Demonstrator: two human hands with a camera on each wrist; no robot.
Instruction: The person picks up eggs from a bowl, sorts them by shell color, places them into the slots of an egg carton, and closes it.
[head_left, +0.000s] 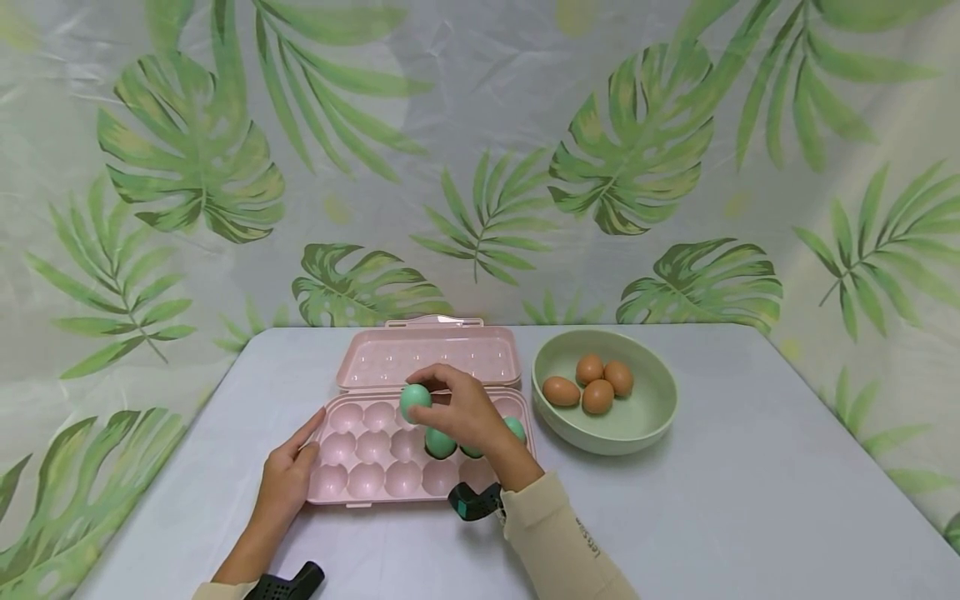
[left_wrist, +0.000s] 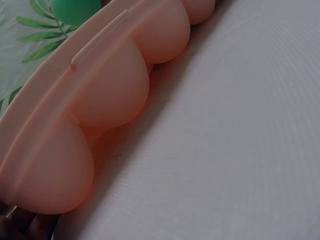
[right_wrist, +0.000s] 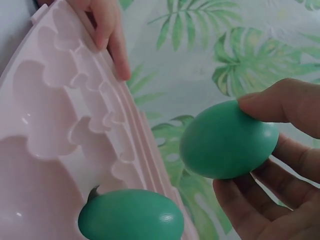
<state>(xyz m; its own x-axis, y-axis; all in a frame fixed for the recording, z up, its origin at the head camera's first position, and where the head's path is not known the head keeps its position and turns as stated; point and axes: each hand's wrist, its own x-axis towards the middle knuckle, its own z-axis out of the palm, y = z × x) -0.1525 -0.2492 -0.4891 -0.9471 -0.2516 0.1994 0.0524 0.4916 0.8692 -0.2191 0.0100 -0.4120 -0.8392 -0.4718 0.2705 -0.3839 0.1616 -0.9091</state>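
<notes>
A green egg is pinched between the thumb and fingers of my right hand, raised above the pink egg carton. The right wrist view shows the held egg apart from the carton, with another green egg below it. Further green eggs sit in carton cups, partly hidden behind my right hand and forearm. My left hand grips the carton's left edge; some of its fingers show beneath the carton in the left wrist view. The lid lies folded back.
A pale green bowl stands right of the carton with several brown eggs inside. White cloth covers the table. A leaf-patterned curtain hangs behind the far edge.
</notes>
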